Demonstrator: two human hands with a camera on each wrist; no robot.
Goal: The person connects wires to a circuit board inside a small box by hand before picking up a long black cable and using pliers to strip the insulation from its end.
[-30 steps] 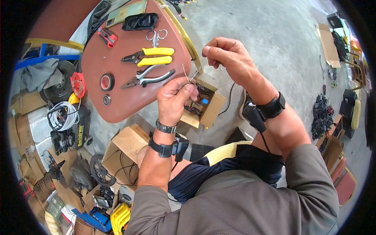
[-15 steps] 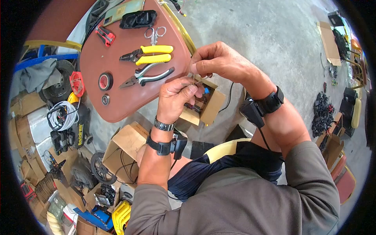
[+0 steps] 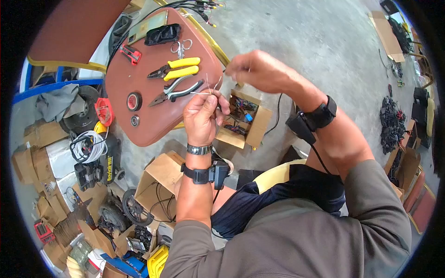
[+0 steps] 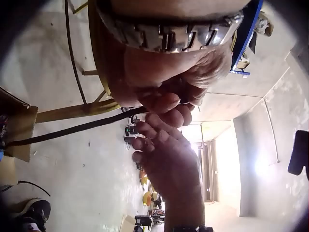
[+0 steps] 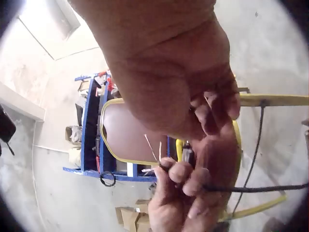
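- The person's right hand (image 3: 259, 70), at the left hand's fingertips half a second ago, is now apart from them and blurred.
- The thin, pale wire ends (image 3: 207, 83) at the left hand (image 3: 203, 116) now fan out, one pointing leftward across the black-and-white-handled pliers' (image 3: 175, 91) side.
- The head view shifts, showing more black cables with yellow tips (image 3: 200, 6) beyond the brown tabletop (image 3: 150, 118).

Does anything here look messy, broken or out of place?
Nothing looks plainly broken or spilled. The black-and-white pliers lie on a chair seat, an unusual workbench. Thin wires splay above the cable in the left hand, perhaps on purpose. Cardboard is heaped untidily nearby.
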